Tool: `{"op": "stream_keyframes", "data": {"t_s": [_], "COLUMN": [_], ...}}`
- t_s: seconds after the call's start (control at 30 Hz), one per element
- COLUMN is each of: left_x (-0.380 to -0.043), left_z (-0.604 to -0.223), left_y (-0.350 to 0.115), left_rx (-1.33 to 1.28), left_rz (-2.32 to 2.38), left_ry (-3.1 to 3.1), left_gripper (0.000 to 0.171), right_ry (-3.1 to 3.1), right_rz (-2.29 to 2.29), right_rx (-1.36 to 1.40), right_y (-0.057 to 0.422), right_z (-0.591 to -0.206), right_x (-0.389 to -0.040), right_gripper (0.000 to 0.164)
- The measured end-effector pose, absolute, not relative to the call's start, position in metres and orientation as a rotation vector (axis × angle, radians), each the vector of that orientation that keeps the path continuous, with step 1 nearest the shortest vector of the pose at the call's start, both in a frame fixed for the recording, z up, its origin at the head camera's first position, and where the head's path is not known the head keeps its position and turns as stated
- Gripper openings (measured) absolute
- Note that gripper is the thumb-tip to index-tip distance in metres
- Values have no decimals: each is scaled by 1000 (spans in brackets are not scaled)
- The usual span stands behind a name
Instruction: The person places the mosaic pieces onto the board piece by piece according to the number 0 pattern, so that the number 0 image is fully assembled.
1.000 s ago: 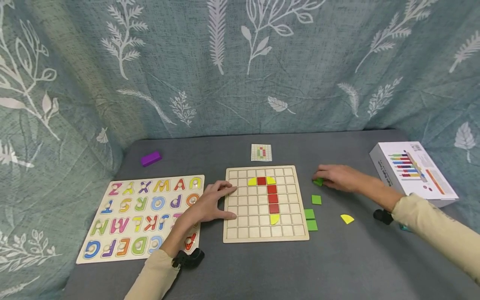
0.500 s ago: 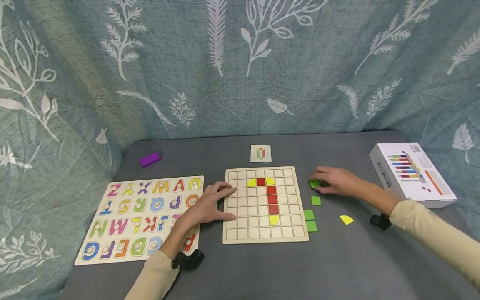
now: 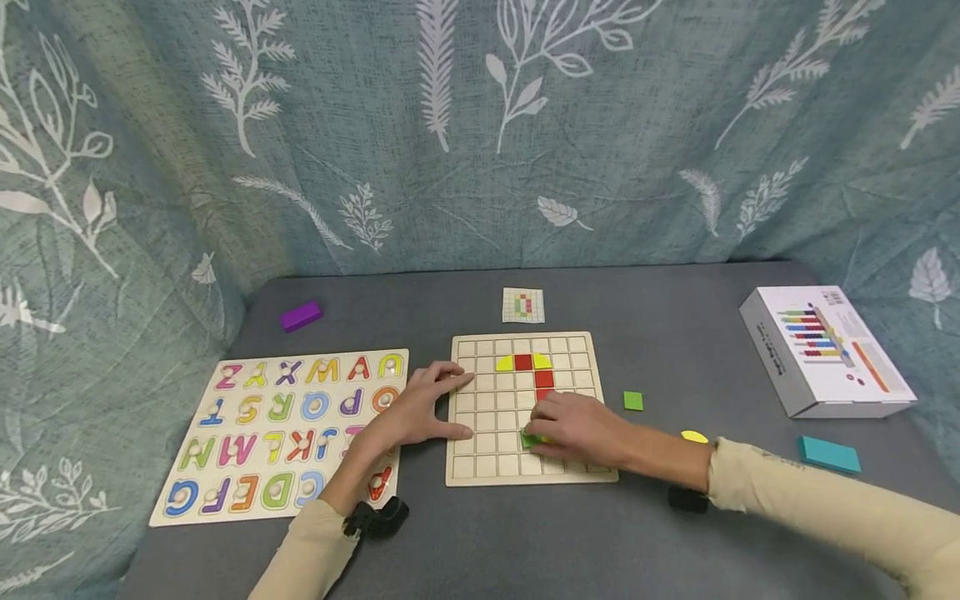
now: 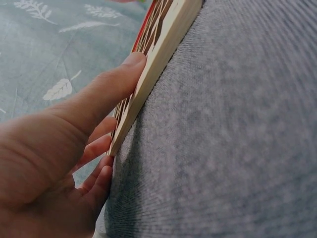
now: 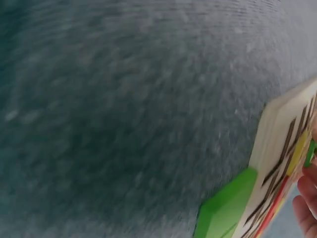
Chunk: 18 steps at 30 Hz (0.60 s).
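Note:
My right hand (image 3: 581, 429) pinches a green square tile (image 3: 528, 438) over the lower middle of the wooden grid board (image 3: 486, 465); the right wrist view shows the tile (image 5: 310, 152) at its fingertips. Whether the tile touches the board cannot be told. My left hand (image 3: 416, 408) has thumb and fingers spread against the board's left edge, also in the left wrist view, where the hand (image 4: 64, 139) touches the rim. Red squares (image 3: 543, 379) and yellow quarter-circles (image 3: 506, 363) form a hooked line on the board, its lower part hidden by my right hand.
Right of the board lie a green tile (image 3: 633, 401), a half-hidden yellow quarter-circle (image 3: 693, 437), a teal block (image 3: 828, 454) and a white box (image 3: 832, 350). A pattern card (image 3: 522, 305) lies behind it. Leftward are an alphabet puzzle (image 3: 258, 469) and a purple block (image 3: 301, 317).
My right hand picked up the green tile right of the board and carried it left and nearer, over the grid. My left hand stays at the board's edge.

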State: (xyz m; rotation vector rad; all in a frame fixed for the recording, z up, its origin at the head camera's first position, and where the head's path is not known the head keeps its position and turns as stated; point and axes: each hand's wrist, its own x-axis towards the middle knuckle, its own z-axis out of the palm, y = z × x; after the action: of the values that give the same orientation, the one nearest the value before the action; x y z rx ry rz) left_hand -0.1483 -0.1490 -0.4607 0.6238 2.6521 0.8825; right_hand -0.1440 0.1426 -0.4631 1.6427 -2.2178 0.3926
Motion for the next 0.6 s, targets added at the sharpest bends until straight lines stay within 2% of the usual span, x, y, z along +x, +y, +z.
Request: {"op": "stream_keyframes", "data": {"t_s": [0.43,0.6], "left_x": [-148,-148], "left_z": [-462,-463], "left_y": [-148,-148], "left_rx": [616,624], "left_rz": [872,867], "left_ry": [2666,2669], "left_gripper": [81,81], "right_ry": [-2194,-2179], "right_rz": [218,210], "right_rx": [1672,1694], "right_y": [139,141], "right_z": [-465,-464], "right_x": [-140,-138], "right_gripper": [8,12]}}
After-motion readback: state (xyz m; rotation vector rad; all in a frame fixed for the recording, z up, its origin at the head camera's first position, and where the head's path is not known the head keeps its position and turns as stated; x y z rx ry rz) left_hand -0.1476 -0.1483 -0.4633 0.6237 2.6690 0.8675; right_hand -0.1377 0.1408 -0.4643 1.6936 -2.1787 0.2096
